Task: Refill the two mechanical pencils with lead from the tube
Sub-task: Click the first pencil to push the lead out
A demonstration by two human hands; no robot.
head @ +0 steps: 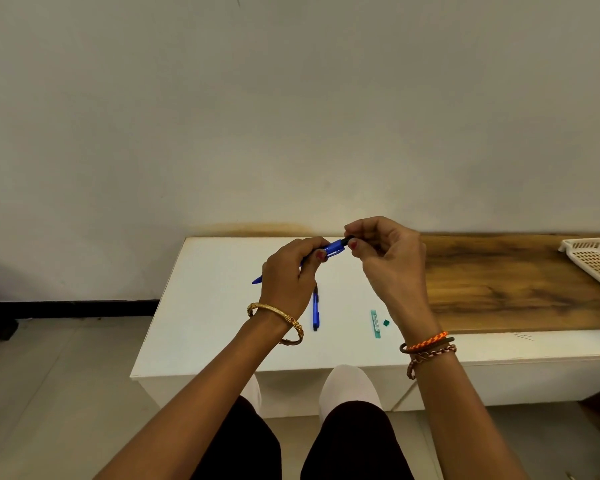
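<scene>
My left hand (290, 271) grips a blue mechanical pencil (333, 248) around its barrel, held above the white table (201, 306). Its tip pokes out to the lower left, and its black top end points right. My right hand (385, 258) pinches that black end between thumb and fingers. A second blue pencil (315, 311) lies on the table below my left hand, partly hidden by it. The green lead tube (374, 323) lies flat near my right wrist, with its small green cap (386, 322) beside it.
The white table meets a wood-grain surface (516, 282) on the right. A cream plastic basket (594, 261) sits at the far right edge. A pale wall stands right behind the table. My knees are just under the front edge.
</scene>
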